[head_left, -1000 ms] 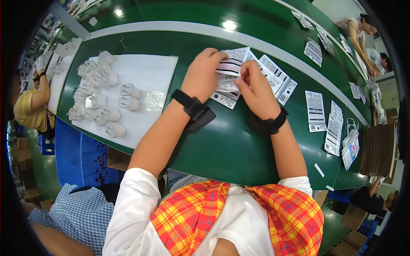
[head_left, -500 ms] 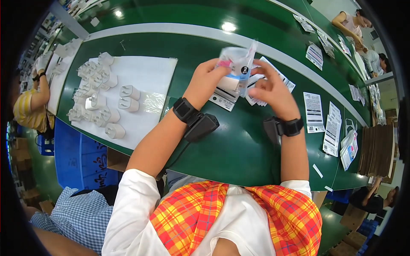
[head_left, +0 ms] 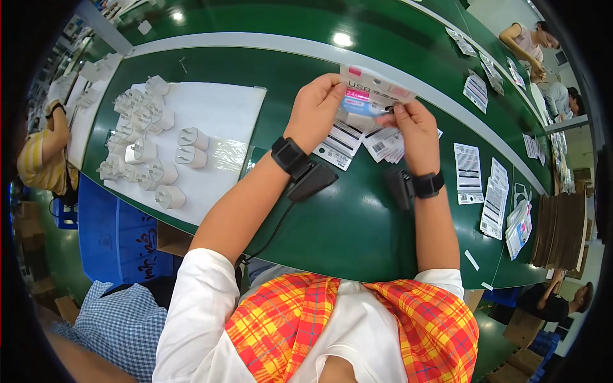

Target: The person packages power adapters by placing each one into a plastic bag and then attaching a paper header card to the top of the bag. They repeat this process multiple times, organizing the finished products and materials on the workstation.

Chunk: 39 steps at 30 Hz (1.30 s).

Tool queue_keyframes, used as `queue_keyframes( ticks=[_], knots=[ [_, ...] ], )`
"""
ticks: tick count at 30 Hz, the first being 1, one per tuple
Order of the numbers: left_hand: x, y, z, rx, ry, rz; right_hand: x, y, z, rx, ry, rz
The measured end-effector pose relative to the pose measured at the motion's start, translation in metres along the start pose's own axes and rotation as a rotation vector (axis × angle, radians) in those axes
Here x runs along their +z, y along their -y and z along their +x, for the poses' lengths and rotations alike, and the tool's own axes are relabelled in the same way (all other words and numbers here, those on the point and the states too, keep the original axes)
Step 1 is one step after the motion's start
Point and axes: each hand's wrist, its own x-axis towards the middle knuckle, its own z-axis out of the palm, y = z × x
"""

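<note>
Over the middle of the green table (head_left: 325, 217) I hold a packaged charger (head_left: 365, 101), with a printed white, pink and blue card facing up. Its left edge is pinched by my left hand (head_left: 314, 110), thumb on top. My right hand (head_left: 416, 131) grips the right edge between thumb and fingers. A pale block shows under the card's lower edge, partly hidden. Below and beyond the package lie printed cards (head_left: 341, 143) and a fanned stack of cards (head_left: 385, 145). To the left, several white plug chargers (head_left: 145, 150) stand on a white sheet (head_left: 217, 108).
More printed cards (head_left: 469, 172) and a card stack (head_left: 495, 201) lie right, beside finished-looking packages (head_left: 518, 223). Brown cardboard (head_left: 560, 226) is stacked at the far right. A blue crate (head_left: 118, 233) stands left below the table. Co-workers sit left and far right.
The package has turned from edge-up and tilted to spread flat, its printed front showing. My right hand has closed from loosely spread fingers onto its right edge; the left keeps its grip.
</note>
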Motion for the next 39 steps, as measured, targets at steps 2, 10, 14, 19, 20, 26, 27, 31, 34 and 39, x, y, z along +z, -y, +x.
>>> queue_keyframes(
  ticks=[2, 10, 14, 19, 20, 26, 27, 31, 34, 39],
  knots=[
    [-0.002, 0.005, 0.002, 0.049, 0.053, 0.086, -0.02, -0.008, 0.009, -0.093, 0.016, -0.024],
    [-0.009, 0.002, -0.029, 0.278, 0.441, 0.809, -0.014, 0.017, -0.027, -0.505, 0.421, -1.137],
    [0.002, 0.004, -0.033, 0.403, 0.387, 0.949, 0.014, 0.015, -0.034, -0.267, 0.463, -0.934],
    [0.002, 0.007, -0.032, 0.396, 0.381, 1.002, 0.017, 0.003, -0.028, -0.328, 0.388, -0.967],
    [0.002, 0.007, -0.032, 0.402, 0.388, 1.009, 0.016, 0.001, -0.027, -0.348, 0.39, -0.954],
    [0.001, 0.009, -0.031, 0.4, 0.401, 1.032, 0.02, -0.004, -0.033, -0.409, 0.37, -1.007],
    [0.001, 0.008, -0.032, 0.408, 0.394, 1.023, 0.02, -0.003, -0.035, -0.422, 0.338, -0.996],
    [0.001, 0.008, -0.035, 0.394, 0.391, 1.005, 0.021, 0.0, -0.032, -0.388, 0.335, -1.001],
    [-0.001, 0.004, -0.032, 0.343, 0.414, 1.005, 0.02, 0.002, -0.028, -0.354, 0.367, -0.957],
    [-0.001, 0.002, -0.035, 0.325, 0.414, 1.044, 0.018, -0.002, -0.023, -0.36, 0.477, -0.806]
  ],
)
